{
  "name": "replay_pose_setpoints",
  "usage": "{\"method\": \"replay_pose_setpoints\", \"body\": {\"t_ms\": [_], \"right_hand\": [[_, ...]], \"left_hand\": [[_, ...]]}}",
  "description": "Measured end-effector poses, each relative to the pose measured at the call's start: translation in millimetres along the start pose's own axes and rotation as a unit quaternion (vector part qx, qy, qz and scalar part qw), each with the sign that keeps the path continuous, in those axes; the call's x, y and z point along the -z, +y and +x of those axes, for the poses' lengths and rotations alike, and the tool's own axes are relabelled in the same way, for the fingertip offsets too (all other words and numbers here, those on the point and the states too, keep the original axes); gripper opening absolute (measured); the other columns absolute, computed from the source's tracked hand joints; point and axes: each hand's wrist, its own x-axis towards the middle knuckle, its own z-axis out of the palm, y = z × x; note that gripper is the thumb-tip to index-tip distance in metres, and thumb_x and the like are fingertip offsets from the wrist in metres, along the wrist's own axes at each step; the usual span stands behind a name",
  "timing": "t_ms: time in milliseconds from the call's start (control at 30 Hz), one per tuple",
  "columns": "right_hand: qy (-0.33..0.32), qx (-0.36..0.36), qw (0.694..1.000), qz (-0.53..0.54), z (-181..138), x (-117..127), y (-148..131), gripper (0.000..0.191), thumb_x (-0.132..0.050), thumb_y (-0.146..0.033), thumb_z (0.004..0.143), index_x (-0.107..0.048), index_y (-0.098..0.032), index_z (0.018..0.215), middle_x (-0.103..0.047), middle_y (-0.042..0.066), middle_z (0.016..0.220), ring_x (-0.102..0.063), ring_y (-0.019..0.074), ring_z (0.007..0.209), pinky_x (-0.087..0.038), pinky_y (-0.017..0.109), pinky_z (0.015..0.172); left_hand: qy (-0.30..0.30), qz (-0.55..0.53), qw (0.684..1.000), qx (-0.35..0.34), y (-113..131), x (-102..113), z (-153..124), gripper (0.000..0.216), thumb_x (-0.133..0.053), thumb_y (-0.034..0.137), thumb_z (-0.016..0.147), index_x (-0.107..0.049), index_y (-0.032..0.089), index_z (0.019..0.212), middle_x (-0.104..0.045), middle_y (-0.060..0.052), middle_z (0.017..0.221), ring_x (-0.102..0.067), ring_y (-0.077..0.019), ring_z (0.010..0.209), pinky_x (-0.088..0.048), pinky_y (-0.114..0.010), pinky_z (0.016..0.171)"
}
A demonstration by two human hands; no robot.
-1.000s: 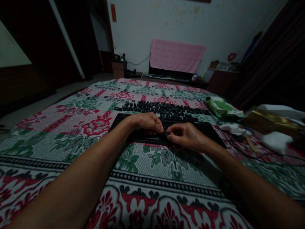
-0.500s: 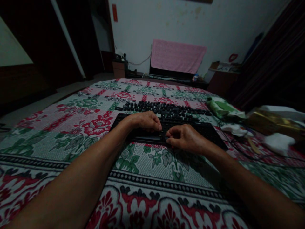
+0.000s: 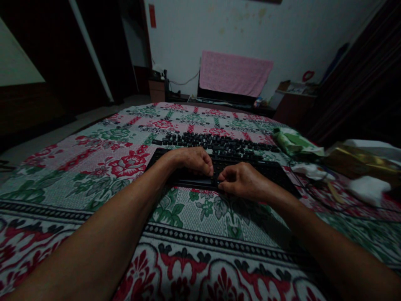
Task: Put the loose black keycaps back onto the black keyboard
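Note:
A black keyboard (image 3: 269,171) lies on a floral bedspread (image 3: 125,167) in front of me. Several loose black keycaps (image 3: 219,142) sit in rows just beyond it. My left hand (image 3: 191,161) rests on the keyboard's near middle with its fingers curled down onto the frame. My right hand (image 3: 242,180) sits beside it, fingers pinched together at the keyboard's front edge. What the fingertips of either hand press or hold is too dark and small to make out.
A green and white packet (image 3: 293,142) lies right of the keycaps. A gold wrapper (image 3: 360,161), white wads (image 3: 366,188) and a thin cable (image 3: 326,205) clutter the right side. A pink cloth (image 3: 234,73) covers furniture at the far wall.
Both hands stay on the keyboard's front middle. The right hand has edged slightly left, toward the left hand.

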Motion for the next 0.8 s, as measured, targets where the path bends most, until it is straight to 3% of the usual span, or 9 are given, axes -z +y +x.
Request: {"method": "replay_pose_setpoints", "body": {"t_ms": [133,400,800], "right_hand": [[-0.008,0.005,1.000,0.001,1.0,0.6,1.0,0.015,-0.053,-0.026,0.062,-0.061,-0.015,0.069,-0.059,0.000,0.058,-0.048,0.0081,0.048,-0.032,0.019,0.044],[-0.017,-0.001,1.000,0.021,1.7,-1.2,4.3,0.015,-0.053,-0.025,0.062,-0.062,-0.015,0.068,-0.058,0.000,0.057,-0.048,0.0083,0.048,-0.031,0.019,0.042],[-0.019,-0.011,0.999,0.038,2.3,-4.7,10.0,0.019,-0.054,-0.029,0.063,-0.061,-0.015,0.073,-0.060,0.000,0.061,-0.050,0.0084,0.049,-0.032,0.018,0.043]], "left_hand": [[-0.020,0.031,0.999,-0.003,4.3,-2.5,0.8,0.028,-0.060,0.038,0.056,-0.059,0.015,0.071,-0.044,0.005,0.049,-0.038,-0.0052,0.045,-0.027,-0.018,0.042],[0.011,0.086,0.996,0.034,7.7,-9.1,9.1,0.029,-0.062,0.043,0.052,-0.053,0.015,0.056,-0.041,0.005,0.044,-0.033,-0.0054,0.042,-0.024,-0.020,0.041],[0.007,0.100,0.995,0.030,9.9,-9.7,5.5,0.027,-0.060,0.040,0.055,-0.052,0.014,0.056,-0.038,0.005,0.044,-0.032,-0.0056,0.041,-0.022,-0.020,0.039]]}}
